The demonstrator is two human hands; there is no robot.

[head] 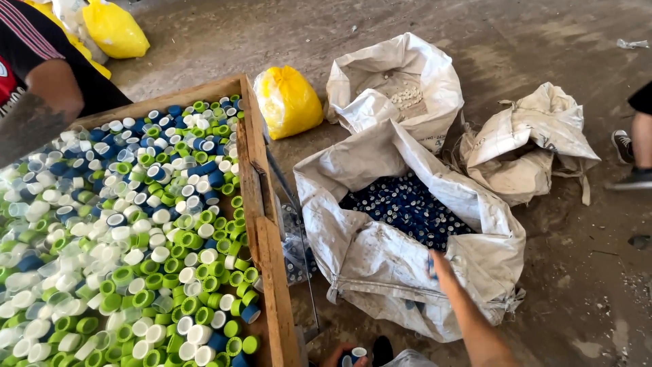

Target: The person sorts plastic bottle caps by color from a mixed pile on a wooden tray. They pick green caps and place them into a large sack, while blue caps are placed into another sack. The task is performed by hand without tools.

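Left hand (339, 355), bottom edge, fingers curled around a few bottle caps (356, 353). Right hand (441, 266) reaches over the rim of the big white sack (380, 261), fingers pinching blue caps (432, 266). More blue caps (407, 207) lie inside that sack. Judged light, hard, smooth; easiest taken in small handfuls. Wooden tray (261, 224) at left holds mixed caps. Beyond: yellow bag (288, 100), two more white sacks (401, 81).

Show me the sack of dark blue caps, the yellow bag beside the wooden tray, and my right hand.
sack of dark blue caps (380, 265): head view, on its white front wall.
yellow bag (288, 102): head view, middle of its bulge.
right hand (440, 266): head view, back of hand.
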